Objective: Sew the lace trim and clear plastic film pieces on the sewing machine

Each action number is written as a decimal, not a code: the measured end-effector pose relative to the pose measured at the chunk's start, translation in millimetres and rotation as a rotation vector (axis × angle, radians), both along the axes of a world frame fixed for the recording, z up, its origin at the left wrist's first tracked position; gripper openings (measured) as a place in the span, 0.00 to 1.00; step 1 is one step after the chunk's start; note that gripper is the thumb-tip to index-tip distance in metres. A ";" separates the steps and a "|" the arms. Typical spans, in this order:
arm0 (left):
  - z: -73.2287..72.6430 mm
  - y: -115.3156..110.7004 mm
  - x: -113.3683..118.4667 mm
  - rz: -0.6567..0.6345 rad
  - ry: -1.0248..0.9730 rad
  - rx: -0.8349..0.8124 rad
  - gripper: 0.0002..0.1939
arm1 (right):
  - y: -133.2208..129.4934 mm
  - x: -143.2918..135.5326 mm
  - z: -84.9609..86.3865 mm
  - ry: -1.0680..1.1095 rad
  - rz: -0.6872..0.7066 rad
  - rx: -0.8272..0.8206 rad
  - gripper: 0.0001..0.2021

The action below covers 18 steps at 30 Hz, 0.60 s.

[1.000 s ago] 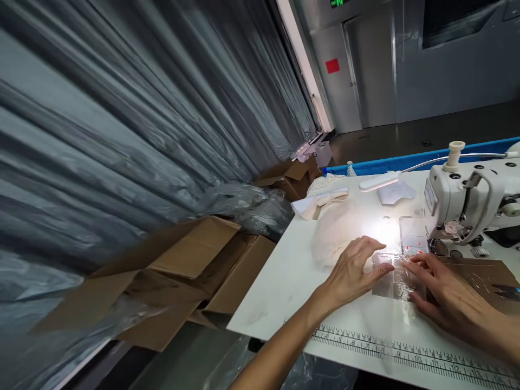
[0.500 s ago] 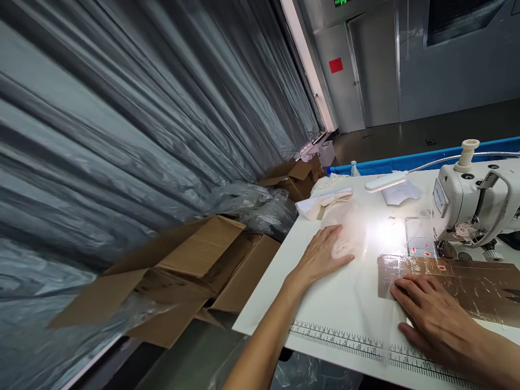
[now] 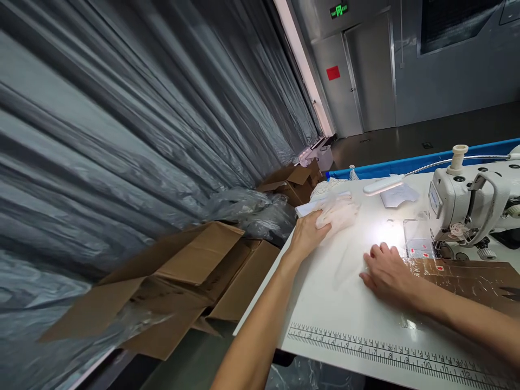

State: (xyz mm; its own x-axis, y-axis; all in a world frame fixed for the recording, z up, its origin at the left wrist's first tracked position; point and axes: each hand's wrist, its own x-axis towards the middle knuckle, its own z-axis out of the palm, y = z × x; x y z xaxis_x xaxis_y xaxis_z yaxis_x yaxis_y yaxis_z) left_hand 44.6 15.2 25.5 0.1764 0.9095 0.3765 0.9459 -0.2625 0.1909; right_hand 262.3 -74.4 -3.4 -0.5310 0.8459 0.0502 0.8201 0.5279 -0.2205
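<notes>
At the left side of the white table (image 3: 325,303), my left hand (image 3: 307,233) is closed on a bunched piece of sheer, pale fabric (image 3: 339,214). My right hand (image 3: 384,268) is over the middle of the table, fingers loosely curled and a little apart, with nothing visible in it. It is just left of a brown taped board (image 3: 467,281). Behind the board stands a white sewing machine (image 3: 450,200), its needle area beside the board's back edge. A lamp (image 3: 384,185) lights the tabletop brightly beside my right hand.
Open cardboard boxes (image 3: 203,260) and clear plastic bags (image 3: 260,211) lie left of the table. Folded white cloth and a paper piece (image 3: 400,195) are at its back. A printed ruler (image 3: 382,349) runs along the front edge. Dark scissor tips (image 3: 512,292) show at right.
My left hand has gone back and left, gathering the sheer fabric into a bunch. My right hand has left the brown board, moving left and back. The view has shifted slightly.
</notes>
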 end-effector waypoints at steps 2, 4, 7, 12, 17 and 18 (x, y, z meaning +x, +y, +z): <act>6.9 -0.8 1.5 -0.003 0.023 0.007 0.04 | 15.4 -14.7 11.7 0.021 -0.024 -0.062 0.16; 8.7 -6.1 4.7 -0.023 0.044 0.002 0.03 | 20.7 -21.9 16.1 0.062 -0.008 -0.067 0.17; -0.5 -25.3 13.5 -0.134 0.079 -0.005 0.12 | 7.7 -12.8 8.3 0.204 0.093 -0.008 0.15; -29.0 -70.1 34.1 -0.428 0.176 0.021 0.29 | -32.8 39.8 -11.2 0.387 0.204 0.073 0.10; -43.3 -84.7 44.0 -0.469 0.210 -0.017 0.21 | -51.5 93.3 -19.3 0.490 0.136 0.191 0.12; -45.5 -83.4 44.2 -0.467 0.219 -0.022 0.20 | -53.0 102.7 -21.3 0.489 0.111 0.211 0.12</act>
State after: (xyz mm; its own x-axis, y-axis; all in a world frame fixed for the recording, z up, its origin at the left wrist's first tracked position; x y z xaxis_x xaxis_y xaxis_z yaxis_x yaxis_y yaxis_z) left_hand 88.7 -68.3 -20.0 0.6380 0.7222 0.2672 0.7472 -0.6645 0.0119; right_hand 365.0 -127.4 -24.7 -0.4891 0.7308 0.4762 0.5852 0.6798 -0.4421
